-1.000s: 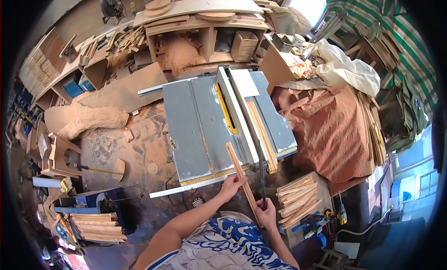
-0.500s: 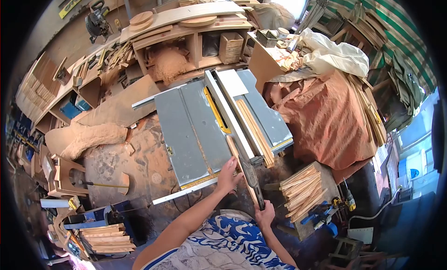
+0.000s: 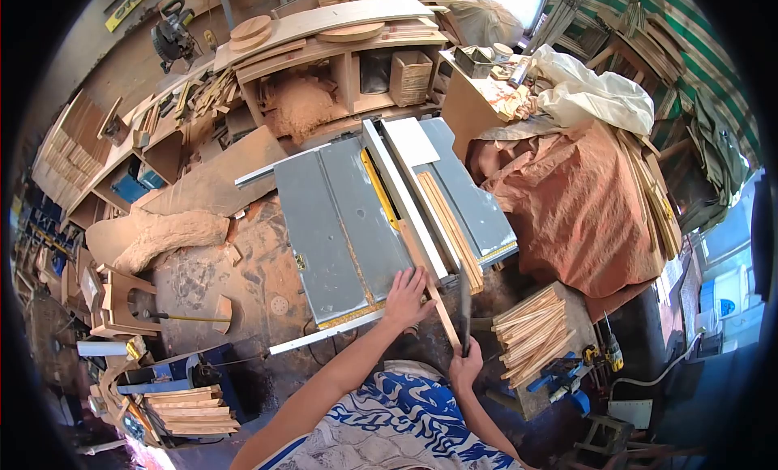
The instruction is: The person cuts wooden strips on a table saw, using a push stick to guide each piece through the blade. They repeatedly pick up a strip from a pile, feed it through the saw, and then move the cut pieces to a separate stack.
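A grey table saw stands ahead with a yellow insert beside a white fence. Along the fence lies a thin wood strip, its near end reaching past the saw's edge. My left hand rests on the saw's front edge with fingers spread, against the strip's left side. My right hand is closed round the lower end of a dark push stick, at the near end of the strip. Several cut strips lie right of the fence, below a white board.
A pile of strips lies on a stand at the right, near a drill. A brown cloth covers something beyond it. Stacked wood sits at the lower left. Behind the saw is a cluttered shelf.
The push stick has swung to a more upright angle, off the strip to its right. My left hand has turned flatter and wider on the saw edge. The view has shifted slightly.
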